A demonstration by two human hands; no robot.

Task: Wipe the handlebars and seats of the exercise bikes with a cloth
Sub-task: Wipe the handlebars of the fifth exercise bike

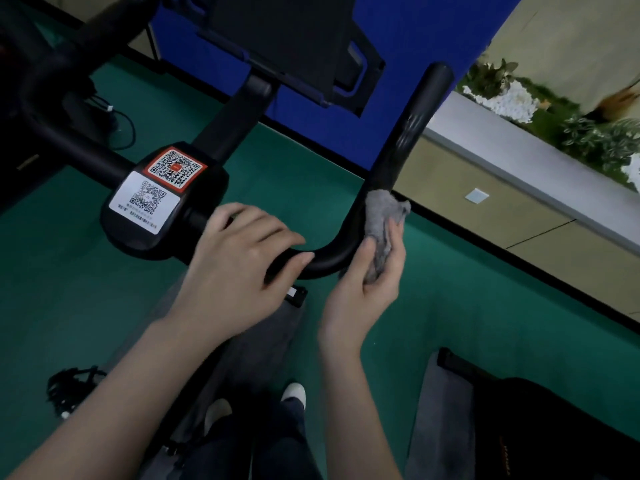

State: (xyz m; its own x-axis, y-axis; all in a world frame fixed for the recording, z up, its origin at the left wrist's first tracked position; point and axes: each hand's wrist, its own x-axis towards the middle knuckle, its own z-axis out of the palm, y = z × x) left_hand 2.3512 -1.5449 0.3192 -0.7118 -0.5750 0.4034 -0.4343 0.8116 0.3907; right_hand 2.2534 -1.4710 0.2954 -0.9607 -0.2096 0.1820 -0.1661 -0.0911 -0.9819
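- Hands, two: the left hand (pixel 239 258) and the right hand (pixel 374 282), both bare, reach forward from the lower edge of the head view.
- Handlebar (pixel 412 133), one: a black tube that runs from the centre housing (pixel 207 206) to the right, bends and rises as a horn. A matching curve shows at far left.
- Cloth (pixel 384 216), one: grey and bunched, lying against the outer side of the right bend, where the horn begins to rise.
- Left hand: it lies over the straight part of the bar, between the housing and the bend. Its fingers (pixel 273 233) are bent over the top of the tube and the thumb (pixel 294 263) lies along the near side, a loose grip.
- Right hand: the cloth is held between the thumb (pixel 367 249) and the nearly straight fingers (pixel 394 237), which press it to the tube.
- Code stickers, two, on the housing: an orange-framed sticker (pixel 175 168) and a white sticker (pixel 145 200), touching.
- Screen bracket (pixel 294 46), one, dark, above the stem.
- Pedal (pixel 69 389), one, at lower left over the green floor (pixel 311 174).
- White shoe tip (pixel 294 393), one plainly seen.
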